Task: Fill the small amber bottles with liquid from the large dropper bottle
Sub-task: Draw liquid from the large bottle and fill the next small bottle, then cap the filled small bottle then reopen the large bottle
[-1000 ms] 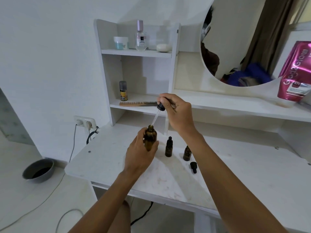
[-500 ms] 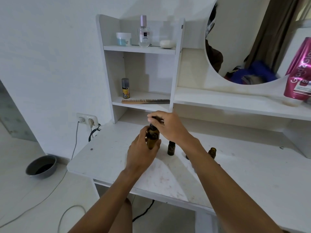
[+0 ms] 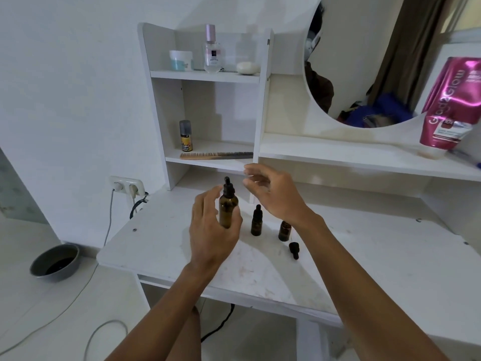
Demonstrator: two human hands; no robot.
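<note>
The large amber dropper bottle (image 3: 228, 211) stands upright on the white table (image 3: 364, 256) with its black dropper cap on. My left hand (image 3: 210, 233) is cupped loosely around it, with the fingers spread to its left and the thumb by its lower right side. My right hand (image 3: 273, 194) hovers just right of the cap, fingers apart and holding nothing. To the right stand two small amber bottles: one (image 3: 256, 224) wears a black dropper cap, the other (image 3: 284, 231) has no cap. A loose black dropper cap (image 3: 294, 250) lies on the table in front of the uncapped one.
Behind the bottles a white shelf unit (image 3: 208, 162) holds a comb (image 3: 216, 155), a small spray can (image 3: 185, 136), a perfume bottle (image 3: 213, 52) and a jar. A round mirror and a pink pouch (image 3: 453, 105) are at the right. A wall socket (image 3: 126, 187), cables and a grey bowl (image 3: 54, 263) are at the left.
My right hand put the dropper back into the large bottle, then let go and lifted off to the right. My left hand's fingers have loosened from the bottle.
</note>
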